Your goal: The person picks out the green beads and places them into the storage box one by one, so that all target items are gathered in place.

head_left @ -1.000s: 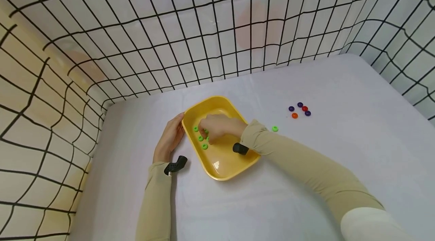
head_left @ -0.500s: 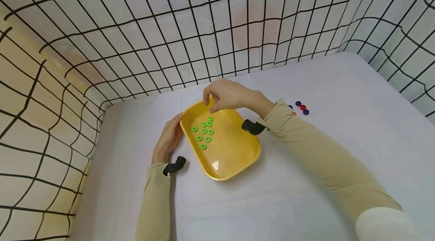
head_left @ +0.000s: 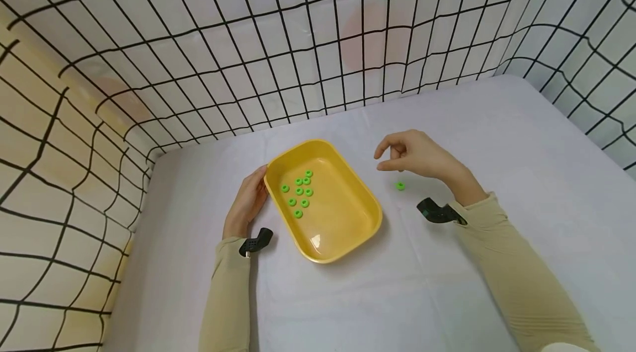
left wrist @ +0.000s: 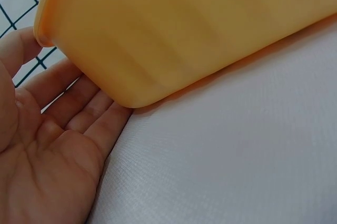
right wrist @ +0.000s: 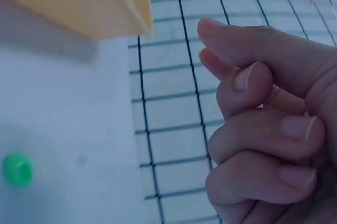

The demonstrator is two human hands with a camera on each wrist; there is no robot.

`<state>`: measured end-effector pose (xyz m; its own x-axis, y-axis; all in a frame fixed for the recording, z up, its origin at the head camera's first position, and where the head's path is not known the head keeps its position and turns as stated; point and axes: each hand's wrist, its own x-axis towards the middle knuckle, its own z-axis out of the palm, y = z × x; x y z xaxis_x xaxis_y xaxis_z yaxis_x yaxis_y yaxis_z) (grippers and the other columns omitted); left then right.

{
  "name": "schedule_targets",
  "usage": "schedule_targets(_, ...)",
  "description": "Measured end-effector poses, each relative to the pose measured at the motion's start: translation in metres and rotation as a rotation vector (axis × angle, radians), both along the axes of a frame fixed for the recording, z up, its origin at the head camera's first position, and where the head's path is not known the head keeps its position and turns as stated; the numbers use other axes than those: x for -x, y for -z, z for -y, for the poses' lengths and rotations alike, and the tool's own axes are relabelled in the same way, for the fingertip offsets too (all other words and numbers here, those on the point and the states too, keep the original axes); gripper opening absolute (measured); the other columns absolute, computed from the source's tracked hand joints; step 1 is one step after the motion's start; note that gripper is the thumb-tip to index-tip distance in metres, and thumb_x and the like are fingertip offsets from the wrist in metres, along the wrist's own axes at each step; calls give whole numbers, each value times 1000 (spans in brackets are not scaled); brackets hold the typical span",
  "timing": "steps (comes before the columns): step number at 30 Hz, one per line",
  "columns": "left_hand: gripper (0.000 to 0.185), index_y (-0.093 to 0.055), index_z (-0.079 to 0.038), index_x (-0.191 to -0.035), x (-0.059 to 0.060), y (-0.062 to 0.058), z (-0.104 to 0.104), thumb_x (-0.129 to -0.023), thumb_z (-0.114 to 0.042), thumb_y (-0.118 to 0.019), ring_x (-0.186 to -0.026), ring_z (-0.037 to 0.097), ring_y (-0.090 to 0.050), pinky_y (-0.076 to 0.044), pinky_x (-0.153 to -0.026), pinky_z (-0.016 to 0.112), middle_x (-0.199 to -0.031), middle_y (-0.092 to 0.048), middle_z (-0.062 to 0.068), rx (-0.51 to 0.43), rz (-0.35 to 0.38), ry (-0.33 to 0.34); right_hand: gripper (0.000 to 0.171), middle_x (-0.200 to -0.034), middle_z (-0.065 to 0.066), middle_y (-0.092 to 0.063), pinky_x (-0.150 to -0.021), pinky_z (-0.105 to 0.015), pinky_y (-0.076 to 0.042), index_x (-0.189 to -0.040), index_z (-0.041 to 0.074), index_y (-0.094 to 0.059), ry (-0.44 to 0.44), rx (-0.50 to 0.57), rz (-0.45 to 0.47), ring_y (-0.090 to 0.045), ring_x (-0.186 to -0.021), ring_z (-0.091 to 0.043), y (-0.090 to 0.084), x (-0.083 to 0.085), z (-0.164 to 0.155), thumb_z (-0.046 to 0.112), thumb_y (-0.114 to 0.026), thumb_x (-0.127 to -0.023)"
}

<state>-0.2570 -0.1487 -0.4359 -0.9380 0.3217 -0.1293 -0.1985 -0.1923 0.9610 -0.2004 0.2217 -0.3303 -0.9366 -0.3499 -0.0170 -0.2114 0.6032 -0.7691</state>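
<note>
A yellow tray [head_left: 343,206] lies on the white cloth with several small green ring-shaped beads [head_left: 299,191] toward its left side. My left hand [head_left: 245,203] rests against the tray's left outer corner; in the left wrist view its straight fingers [left wrist: 71,84] touch the wall from outside, tips hidden. Right of the tray, my right hand [head_left: 422,156] hovers with thumb and index finger apart and nothing between them. Its other fingers [right wrist: 258,134] are curled in the right wrist view. A single green bead [head_left: 400,186] lies on the cloth below this hand.
A black wire grid [head_left: 323,43] stands along the back and both sides. White cloth [head_left: 358,302] covers the table. A small black camera [head_left: 256,242] is strapped at the left wrist, another black camera [head_left: 439,212] at the right.
My right hand has lifted out of the tray and moved right, over the cloth. It now covers the purple, red and orange pieces seen earlier. My left hand stays at the tray.
</note>
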Motion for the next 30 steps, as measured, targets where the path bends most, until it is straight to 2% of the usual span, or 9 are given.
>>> schedule_targets(8,54,-42,1,-132,0,-1,0,-95,-38,-45,-112,15,-45,-40,-97,19,-126,-47,7,19,16,-11,33,-57,-4,-45,-54,-26,-35,-102,5,-64,59,88,75,-43,-55,-16,37,-11,-32,28,-72,-80)
schedule_targets(16,51,-42,1,-132,0,0,-1,-96,-36,-44,-112,15,-46,-40,-97,20,-125,-48,7,16,16,-6,30,-56,-2,-45,-52,-25,-37,-98,3,-64,88,150,93,-43,-53,-14,61,-9,-35,24,-73,-79)
schedule_targets(23,51,-43,3,-128,0,0,-1,-96,-37,-43,-106,14,-47,-42,-93,18,-119,-49,6,6,14,4,26,-55,-2,-45,-51,-23,-33,-94,5,-66,73,156,84,-40,-51,-12,70,-2,-21,23,-74,-78)
schedule_targets(30,53,-42,3,-130,0,-1,-1,-96,-37,-44,-109,15,-46,-42,-94,19,-123,-48,7,16,10,4,24,-53,-1,-43,-47,-22,-30,-94,3,-65,115,85,111,-37,-48,-10,76,-1,-26,18,-74,-77)
